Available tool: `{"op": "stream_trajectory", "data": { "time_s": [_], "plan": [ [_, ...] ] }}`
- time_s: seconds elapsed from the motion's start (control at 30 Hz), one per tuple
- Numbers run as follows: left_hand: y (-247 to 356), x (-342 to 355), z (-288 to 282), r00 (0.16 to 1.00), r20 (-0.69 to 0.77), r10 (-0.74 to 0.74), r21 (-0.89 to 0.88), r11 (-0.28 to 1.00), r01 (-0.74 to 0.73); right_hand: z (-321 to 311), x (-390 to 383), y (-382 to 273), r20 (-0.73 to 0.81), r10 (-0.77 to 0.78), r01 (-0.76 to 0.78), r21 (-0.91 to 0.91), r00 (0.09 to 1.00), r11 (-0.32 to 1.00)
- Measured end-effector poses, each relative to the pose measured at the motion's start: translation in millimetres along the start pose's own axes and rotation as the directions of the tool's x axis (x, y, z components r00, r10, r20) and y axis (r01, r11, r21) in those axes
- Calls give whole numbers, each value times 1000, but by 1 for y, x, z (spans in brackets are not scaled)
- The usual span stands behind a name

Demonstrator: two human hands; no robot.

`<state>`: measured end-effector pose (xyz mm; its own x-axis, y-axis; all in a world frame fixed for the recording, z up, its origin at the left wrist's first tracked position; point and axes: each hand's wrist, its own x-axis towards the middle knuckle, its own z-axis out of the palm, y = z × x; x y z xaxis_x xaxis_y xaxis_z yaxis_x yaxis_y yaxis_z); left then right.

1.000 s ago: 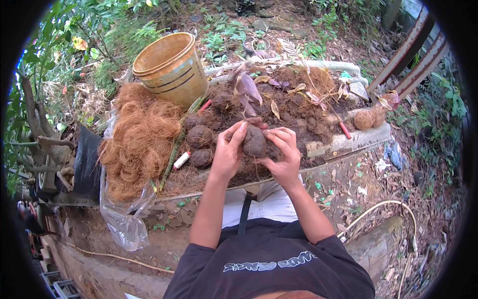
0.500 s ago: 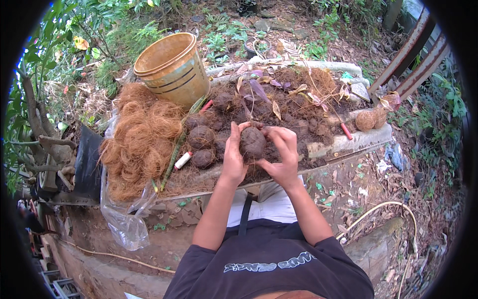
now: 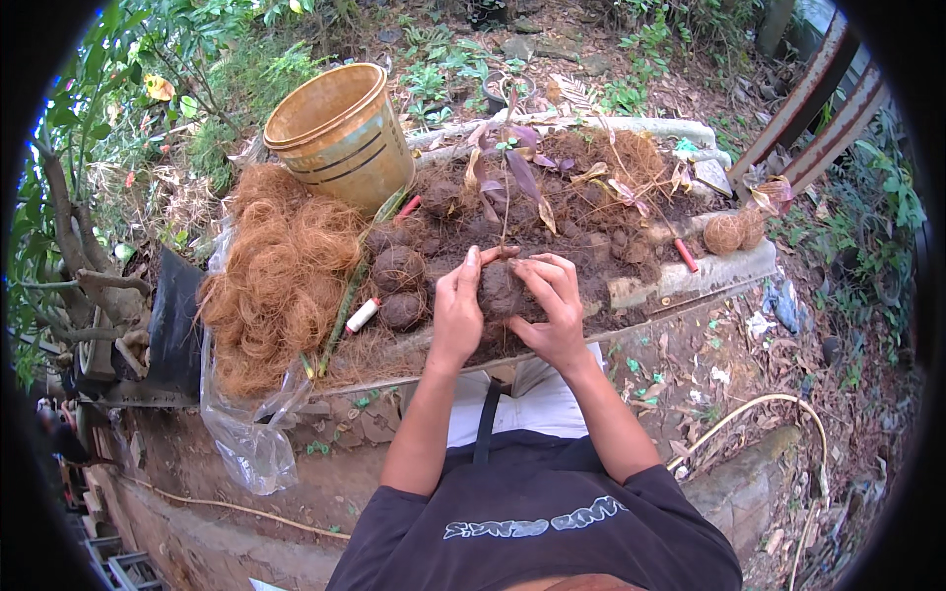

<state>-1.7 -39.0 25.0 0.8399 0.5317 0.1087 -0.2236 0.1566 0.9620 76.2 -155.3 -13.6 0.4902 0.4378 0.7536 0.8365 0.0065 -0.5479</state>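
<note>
Dirt ball (image 3: pixel 500 293) is up between the two hands, over the near side of a messy table (image 3: pixel 705 281). The left hand (image 3: pixel 457 313) cups its left side. The right hand (image 3: pixel 552 313) bends around the other side, squeezing it with fingers and thumb. A thin stem (image 3: pixel 506 212) goes up from the top of the ball, by the fingertips, near droopy purple leaves (image 3: pixel 522 175).

Two round brown lumps (image 3: pixel 398 272) sit just left of the left hand. Next to them lie a white roll with a red end (image 3: pixel 363 314) and a long green leaf (image 3: pixel 345 305). Past those is a big hairy brown heap (image 3: pixel 276 286), with a dirty yellow bucket (image 3: pixel 340 148) behind it. Loose dirt (image 3: pixel 586 236) fills the middle. A red handle (image 3: pixel 686 257) lies to the right, near two fuzzy balls (image 3: pixel 725 234).
</note>
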Motion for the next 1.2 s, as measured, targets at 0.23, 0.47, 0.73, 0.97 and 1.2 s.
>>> {"op": "stream_trajectory", "data": {
  "time_s": [0.23,0.47,0.73,0.97,1.2],
  "plan": [
    [-15,8,-4,986,28,-164,-601,785,147,1,12,-23,-18,12,-14,-88,1000,996],
    [-24,9,-10,973,30,-230,-480,851,216,1,7,-7,58,-149,155,-136,987,978],
    [-30,21,-15,995,-63,-80,-263,963,61,1,16,1,134,-96,102,-33,986,994],
    [-35,18,-16,996,-43,-72,-205,977,61,3,15,-6,108,70,-79,79,992,994],
    [-4,14,0,995,-29,-101,-293,952,88,9,7,10,147,350,-370,551,925,748]
  ]
}}
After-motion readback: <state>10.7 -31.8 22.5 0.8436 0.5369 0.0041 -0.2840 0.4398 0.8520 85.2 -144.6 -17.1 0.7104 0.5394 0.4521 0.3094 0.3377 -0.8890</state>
